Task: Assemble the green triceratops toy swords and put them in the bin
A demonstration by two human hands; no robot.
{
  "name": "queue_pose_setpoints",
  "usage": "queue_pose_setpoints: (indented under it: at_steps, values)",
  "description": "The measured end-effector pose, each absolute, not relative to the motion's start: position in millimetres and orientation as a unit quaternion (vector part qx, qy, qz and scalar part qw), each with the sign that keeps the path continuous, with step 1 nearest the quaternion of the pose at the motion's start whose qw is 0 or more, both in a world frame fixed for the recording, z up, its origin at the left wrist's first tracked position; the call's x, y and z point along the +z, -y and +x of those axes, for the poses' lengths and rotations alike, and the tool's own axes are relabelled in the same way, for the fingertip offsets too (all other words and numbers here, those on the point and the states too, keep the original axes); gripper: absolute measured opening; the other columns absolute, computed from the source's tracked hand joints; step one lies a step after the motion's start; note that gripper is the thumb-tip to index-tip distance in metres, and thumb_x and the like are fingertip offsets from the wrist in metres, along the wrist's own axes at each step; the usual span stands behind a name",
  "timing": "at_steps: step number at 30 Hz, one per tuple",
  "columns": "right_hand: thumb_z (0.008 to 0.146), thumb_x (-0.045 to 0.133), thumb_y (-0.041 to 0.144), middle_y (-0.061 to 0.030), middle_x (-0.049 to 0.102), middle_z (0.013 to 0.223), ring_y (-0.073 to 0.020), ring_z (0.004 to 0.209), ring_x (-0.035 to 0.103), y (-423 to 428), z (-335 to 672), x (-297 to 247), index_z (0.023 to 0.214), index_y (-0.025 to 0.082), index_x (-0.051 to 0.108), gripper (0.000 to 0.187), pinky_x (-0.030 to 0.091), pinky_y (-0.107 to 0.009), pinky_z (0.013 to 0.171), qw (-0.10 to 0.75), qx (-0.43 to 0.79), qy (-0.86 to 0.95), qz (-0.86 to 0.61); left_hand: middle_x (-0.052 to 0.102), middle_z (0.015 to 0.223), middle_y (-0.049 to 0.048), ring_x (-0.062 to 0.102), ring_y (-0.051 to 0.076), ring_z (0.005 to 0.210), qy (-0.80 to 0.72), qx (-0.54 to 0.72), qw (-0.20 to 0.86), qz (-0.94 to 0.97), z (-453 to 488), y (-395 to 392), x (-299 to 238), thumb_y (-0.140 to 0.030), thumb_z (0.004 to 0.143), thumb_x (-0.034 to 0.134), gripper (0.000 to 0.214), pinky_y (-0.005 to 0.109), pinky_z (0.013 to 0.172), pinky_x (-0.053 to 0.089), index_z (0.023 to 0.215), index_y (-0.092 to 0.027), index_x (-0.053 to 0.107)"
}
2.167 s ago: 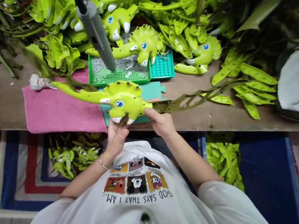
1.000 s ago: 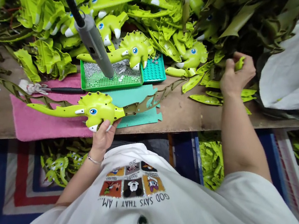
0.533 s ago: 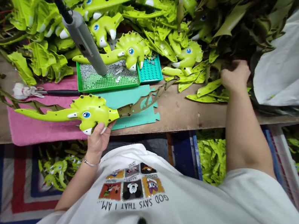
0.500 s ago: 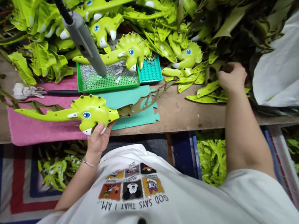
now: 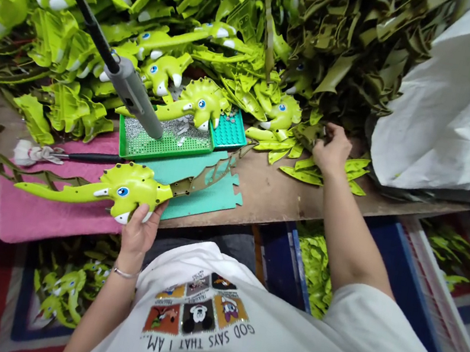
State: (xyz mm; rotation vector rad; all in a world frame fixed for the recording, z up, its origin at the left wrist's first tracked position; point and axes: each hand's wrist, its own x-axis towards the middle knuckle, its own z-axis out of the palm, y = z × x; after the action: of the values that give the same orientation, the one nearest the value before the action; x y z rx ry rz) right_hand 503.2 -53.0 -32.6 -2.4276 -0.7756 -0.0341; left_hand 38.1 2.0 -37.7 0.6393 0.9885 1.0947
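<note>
Your left hand [image 5: 139, 232] has the dino head [image 5: 127, 187] pinched at the near edge of the counter [image 5: 269, 189], so hold it level; right hand [image 5: 333, 149] half-curled by an olive piece [image 5: 306, 134], can't tell if it's gripping.

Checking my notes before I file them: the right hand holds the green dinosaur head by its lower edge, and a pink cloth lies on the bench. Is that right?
One slip: it is the left hand that holds the green dinosaur head by its lower edge, as the head view shows. The pink cloth does lie on the bench.
</note>
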Motion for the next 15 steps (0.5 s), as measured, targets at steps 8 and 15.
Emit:
queue_pose_setpoints:
  at_steps: [8, 15]
  values:
    - [0.072, 0.054, 0.01, -0.0137, 0.068, 0.13, -0.0338, 0.119, 0.055, 53, 512, -27, 0.096, 0.021, 0.073, 0.033, 0.036, -0.061, 0.106, 0.234, -0.026, 0.469, -0.851, 0.076, 0.117, 0.0015, 0.066, 0.027, 0.12, -0.44, 0.491, 0.703, 0.266, 41, 0, -36, -0.038, 0.062, 0.092, 0.051, 0.051, 0.111, 0.051, 0.108, -0.029, 0.072]
    - [0.09, 0.046, 0.026, -0.0078, 0.074, 0.108, -0.0325, 0.102, 0.07, 56, 428, -5, 0.113, 0.031, 0.071, 0.034, 0.054, -0.057, 0.091, 0.414, -0.101, 0.482, -0.766, 0.076, 0.113, 0.0008, 0.07, 0.027, 0.113, -0.45, 0.486, 0.708, 0.246, 51, 4, -33, -0.04, 0.056, 0.095, 0.063, 0.051, 0.108, 0.053, 0.114, -0.03, 0.07]
